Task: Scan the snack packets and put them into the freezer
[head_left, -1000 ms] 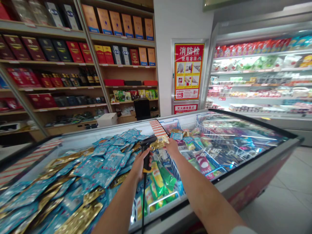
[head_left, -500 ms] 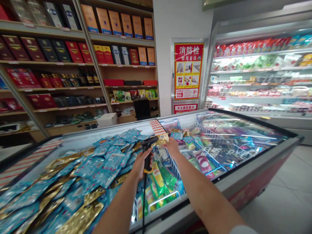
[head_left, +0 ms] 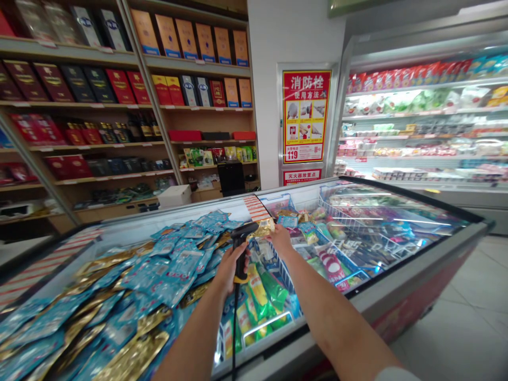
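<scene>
Scanner (head_left: 239, 251) fills left hand (head_left: 227, 268); right hand (head_left: 281, 240) pinches gold packet (head_left: 262, 228); freezer's front edge (head_left: 416, 272) lies well clear of both.

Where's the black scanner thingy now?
In the head view, the black scanner is just below centre, in the left hand, left of the gold packet the right hand holds.
</scene>
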Demonstrator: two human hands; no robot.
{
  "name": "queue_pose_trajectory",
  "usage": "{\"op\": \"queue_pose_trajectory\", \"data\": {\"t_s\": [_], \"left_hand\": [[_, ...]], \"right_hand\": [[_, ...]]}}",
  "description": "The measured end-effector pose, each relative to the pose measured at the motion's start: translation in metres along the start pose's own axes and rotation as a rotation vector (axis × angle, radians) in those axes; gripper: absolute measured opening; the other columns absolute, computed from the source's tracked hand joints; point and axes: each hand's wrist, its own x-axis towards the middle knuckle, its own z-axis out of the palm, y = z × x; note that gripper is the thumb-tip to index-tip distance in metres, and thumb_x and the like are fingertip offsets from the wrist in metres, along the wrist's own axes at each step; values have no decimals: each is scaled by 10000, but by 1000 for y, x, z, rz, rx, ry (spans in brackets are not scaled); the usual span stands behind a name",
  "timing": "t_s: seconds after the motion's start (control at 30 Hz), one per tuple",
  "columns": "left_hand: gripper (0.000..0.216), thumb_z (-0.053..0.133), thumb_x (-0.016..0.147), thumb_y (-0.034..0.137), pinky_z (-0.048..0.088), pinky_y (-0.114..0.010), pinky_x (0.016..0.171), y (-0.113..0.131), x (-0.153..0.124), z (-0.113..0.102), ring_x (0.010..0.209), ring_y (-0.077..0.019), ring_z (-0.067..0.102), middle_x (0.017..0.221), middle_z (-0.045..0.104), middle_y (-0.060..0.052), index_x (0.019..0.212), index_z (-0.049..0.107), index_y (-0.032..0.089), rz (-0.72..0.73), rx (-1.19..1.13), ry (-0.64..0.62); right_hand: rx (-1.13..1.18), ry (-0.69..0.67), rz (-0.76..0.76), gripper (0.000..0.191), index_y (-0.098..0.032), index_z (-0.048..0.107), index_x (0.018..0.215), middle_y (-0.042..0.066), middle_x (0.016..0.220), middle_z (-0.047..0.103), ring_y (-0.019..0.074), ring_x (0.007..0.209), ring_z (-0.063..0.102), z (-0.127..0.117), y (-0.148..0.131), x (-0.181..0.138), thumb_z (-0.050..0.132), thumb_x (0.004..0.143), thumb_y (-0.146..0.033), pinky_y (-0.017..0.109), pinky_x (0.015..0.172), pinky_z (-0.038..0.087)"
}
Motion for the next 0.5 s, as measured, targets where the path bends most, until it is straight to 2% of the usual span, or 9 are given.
{"op": "queue_pose_trajectory", "data": {"t_s": [0.5], "left_hand": [[437,789,648,564,320,-192,381,1,0,0,390,-84,444,489,541,9,662,629,157,-12,12,-6]], "right_hand": [[-39,-16,10,207,-181,569,988,51,947,710,157,799,724,0,-1,-1,457,819,-141,275,734,589]]}}
